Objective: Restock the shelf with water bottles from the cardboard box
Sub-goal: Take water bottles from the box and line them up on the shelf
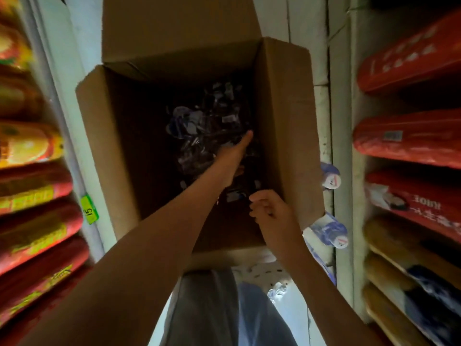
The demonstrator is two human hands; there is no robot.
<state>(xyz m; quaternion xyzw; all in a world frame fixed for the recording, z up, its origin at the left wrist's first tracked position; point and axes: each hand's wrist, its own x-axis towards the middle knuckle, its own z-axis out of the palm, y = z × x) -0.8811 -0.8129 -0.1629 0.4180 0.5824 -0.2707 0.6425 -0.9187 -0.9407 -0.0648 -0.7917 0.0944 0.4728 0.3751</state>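
1. A narrow aisle seen from above: shelving runs down both edges of the frame, and a strip of pale floor [294, 318] shows at the bottom beside the person's grey trousers [219, 310].
2. The left shelves [74, 136] carry red and yellow packs [30, 143], with a green price tag [89, 209] on the upright. The right shelves [344, 171] hold red packs [409, 136] above and brown and dark ones below.
3. The open cardboard box [287, 126] fills the centre, its flaps raised and its inside dark.
4. The water bottles [199, 126] lie at the bottom of the box, right of centre, as a dim blurred cluster with blue-white labels. I cannot tell their long axis or which way they point.
5. Two more shelf bottles [329, 231] sit at the right, just beside the box wall, white caps towards the lower right.
6. The left hand [233, 158] is deep in the box among the bottles, thumb stretched towards the top of the frame. Its fingers are hidden, so I cannot tell whether they grasp anything.
7. The right hand [272, 212] is at the box's near right corner with fingers curled. I cannot tell whether they hold anything.
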